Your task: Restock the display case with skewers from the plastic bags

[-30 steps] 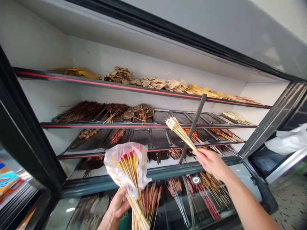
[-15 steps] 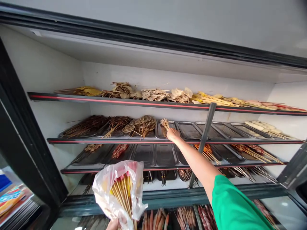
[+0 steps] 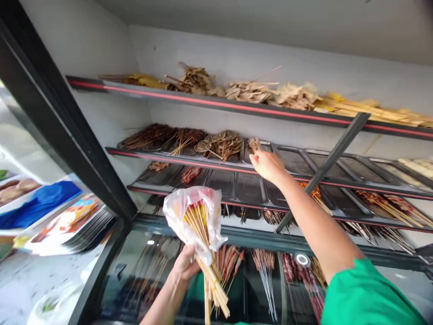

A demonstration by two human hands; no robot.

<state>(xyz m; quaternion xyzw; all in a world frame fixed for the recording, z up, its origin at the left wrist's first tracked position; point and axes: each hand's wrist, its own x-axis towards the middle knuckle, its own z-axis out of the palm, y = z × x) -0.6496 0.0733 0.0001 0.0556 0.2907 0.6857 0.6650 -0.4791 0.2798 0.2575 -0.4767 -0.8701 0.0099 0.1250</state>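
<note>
Head view: a small skewer bunch (image 3: 253,143) lies just beyond the right grip (image 3: 267,166), at a metal tray (image 3: 266,146); whether those fingers pinch its sticks I cannot tell. The step in hand looks like handling it there; the next move likely calls for clearing the shelf edge (image 3: 203,163). Lower left, the left grip (image 3: 187,262) clenches bamboo skewers (image 3: 199,223) in a plastic bag (image 3: 174,212).
</note>
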